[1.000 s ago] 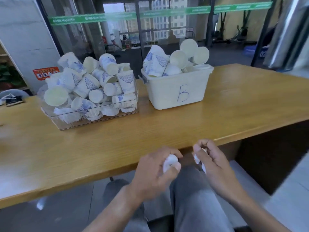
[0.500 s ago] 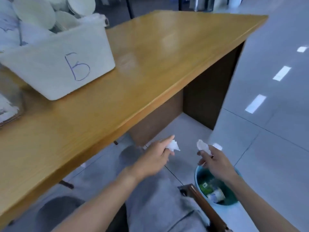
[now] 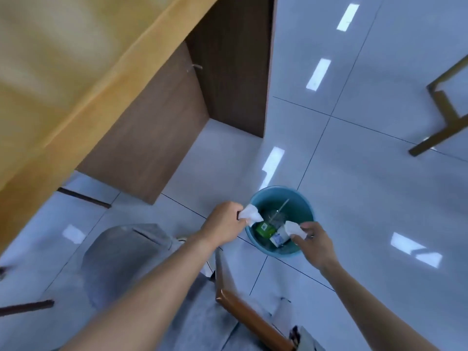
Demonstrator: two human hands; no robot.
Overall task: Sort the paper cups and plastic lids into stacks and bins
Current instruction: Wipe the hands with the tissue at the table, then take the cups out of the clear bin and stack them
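Both forearms bare from the lower frame edge to the wrists; no sleeves in view. Left grip (image 3: 225,224) bare, ungloved. Right grip (image 3: 316,245) bare, ungloved, with a small dark band, apparently a ring (image 3: 312,236), on one finger; detail too small to confirm. Legs clothed in grey fabric (image 3: 121,252), mottled in texture, rounded over the knee at 8 o'clock. A further patch of the same grey at 6 o'clock. No wristwatch or bracelet markings discernible.
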